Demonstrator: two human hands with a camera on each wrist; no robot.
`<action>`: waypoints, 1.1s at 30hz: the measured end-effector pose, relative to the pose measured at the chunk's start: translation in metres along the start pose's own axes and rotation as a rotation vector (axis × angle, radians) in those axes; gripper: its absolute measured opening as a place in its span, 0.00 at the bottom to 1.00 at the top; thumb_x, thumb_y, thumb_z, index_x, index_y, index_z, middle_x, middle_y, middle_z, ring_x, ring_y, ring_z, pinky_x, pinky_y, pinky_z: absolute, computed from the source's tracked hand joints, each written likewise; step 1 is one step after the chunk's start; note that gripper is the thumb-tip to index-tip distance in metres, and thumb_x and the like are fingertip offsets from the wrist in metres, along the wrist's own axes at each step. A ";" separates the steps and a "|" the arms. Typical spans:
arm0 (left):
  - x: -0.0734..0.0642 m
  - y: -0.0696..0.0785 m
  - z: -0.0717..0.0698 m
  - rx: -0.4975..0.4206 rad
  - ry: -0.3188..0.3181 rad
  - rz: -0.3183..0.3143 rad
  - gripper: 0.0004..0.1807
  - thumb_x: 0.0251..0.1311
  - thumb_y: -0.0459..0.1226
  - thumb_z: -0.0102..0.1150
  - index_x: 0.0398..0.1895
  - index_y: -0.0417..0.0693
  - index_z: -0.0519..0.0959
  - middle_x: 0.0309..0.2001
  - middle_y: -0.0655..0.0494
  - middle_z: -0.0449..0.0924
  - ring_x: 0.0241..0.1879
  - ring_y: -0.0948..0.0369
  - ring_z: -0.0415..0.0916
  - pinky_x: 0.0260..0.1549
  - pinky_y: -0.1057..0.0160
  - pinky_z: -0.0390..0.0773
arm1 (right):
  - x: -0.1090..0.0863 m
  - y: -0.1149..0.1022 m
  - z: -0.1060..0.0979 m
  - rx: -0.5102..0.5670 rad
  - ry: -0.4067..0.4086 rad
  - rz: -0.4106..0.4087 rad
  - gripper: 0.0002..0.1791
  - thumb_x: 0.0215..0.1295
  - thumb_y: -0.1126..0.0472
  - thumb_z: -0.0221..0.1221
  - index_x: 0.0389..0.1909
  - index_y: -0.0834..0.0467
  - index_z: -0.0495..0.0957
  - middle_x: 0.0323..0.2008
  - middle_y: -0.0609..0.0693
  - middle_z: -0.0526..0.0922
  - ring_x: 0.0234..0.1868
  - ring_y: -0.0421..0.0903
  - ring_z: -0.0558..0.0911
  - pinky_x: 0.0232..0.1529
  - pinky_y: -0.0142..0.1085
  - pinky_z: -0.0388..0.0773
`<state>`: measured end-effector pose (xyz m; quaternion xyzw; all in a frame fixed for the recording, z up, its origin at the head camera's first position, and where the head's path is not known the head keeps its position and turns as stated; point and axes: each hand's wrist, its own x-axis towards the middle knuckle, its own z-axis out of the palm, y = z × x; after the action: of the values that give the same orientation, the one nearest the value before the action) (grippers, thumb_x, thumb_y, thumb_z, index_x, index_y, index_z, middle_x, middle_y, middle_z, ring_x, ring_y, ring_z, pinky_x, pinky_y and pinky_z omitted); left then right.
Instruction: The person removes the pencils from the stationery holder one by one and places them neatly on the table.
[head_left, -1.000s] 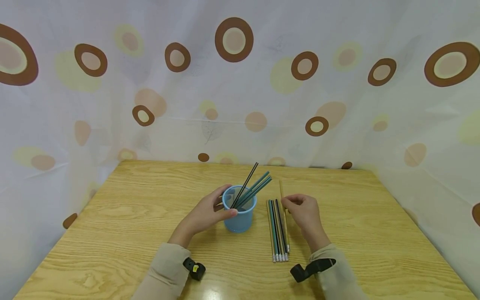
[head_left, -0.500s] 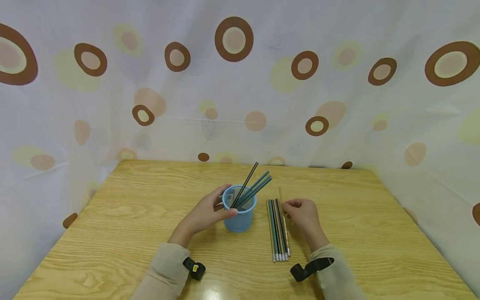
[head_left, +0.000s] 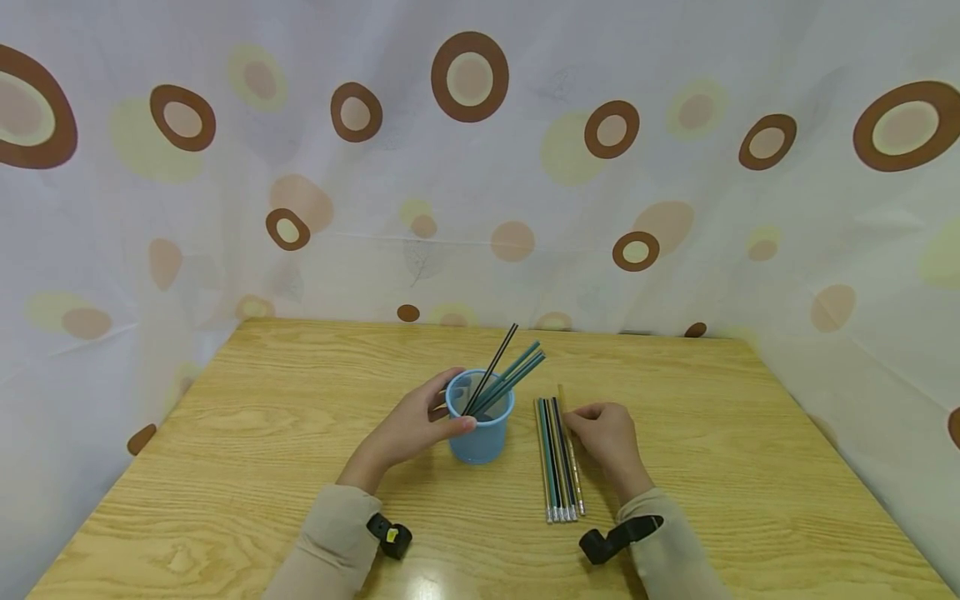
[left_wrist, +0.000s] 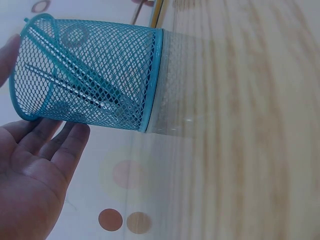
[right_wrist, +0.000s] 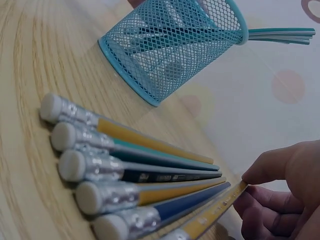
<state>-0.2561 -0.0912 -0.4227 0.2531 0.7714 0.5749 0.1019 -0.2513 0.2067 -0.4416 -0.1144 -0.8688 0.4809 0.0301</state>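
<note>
A blue mesh pencil cup [head_left: 477,440] stands upright on the table, several green and dark pencils [head_left: 510,381] leaning out of it to the right. My left hand [head_left: 408,427] holds the cup from the left, thumb near the front of the rim and fingers behind. To the right lies a row of pencils [head_left: 553,467], side by side, with white erasers in metal ends toward me. My right hand [head_left: 609,435] pinches a yellow pencil [right_wrist: 220,207] between thumb and fingers at the row's right side. It lies close beside a dark blue pencil [right_wrist: 192,204].
The wooden table [head_left: 712,467] carries the cup and pencils. A white cloth [head_left: 480,183] with brown and yellow ovals hangs behind the table and along its sides. Each sleeve bears a black wrist camera strap [head_left: 637,531].
My right hand has drawn the yellow pencil toward me, so its eraser end sits closer to level with the others. The left hand and the cup stay put.
</note>
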 end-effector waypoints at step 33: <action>0.000 0.002 0.000 -0.005 0.002 0.000 0.45 0.62 0.45 0.68 0.78 0.53 0.54 0.72 0.51 0.62 0.70 0.50 0.60 0.67 0.52 0.64 | -0.004 0.000 -0.003 -0.209 -0.043 -0.071 0.09 0.61 0.60 0.66 0.28 0.63 0.86 0.29 0.51 0.84 0.33 0.48 0.80 0.34 0.41 0.79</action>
<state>-0.2552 -0.0910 -0.4207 0.2523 0.7701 0.5770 0.1019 -0.2472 0.2085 -0.4396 -0.0758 -0.9181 0.3886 0.0161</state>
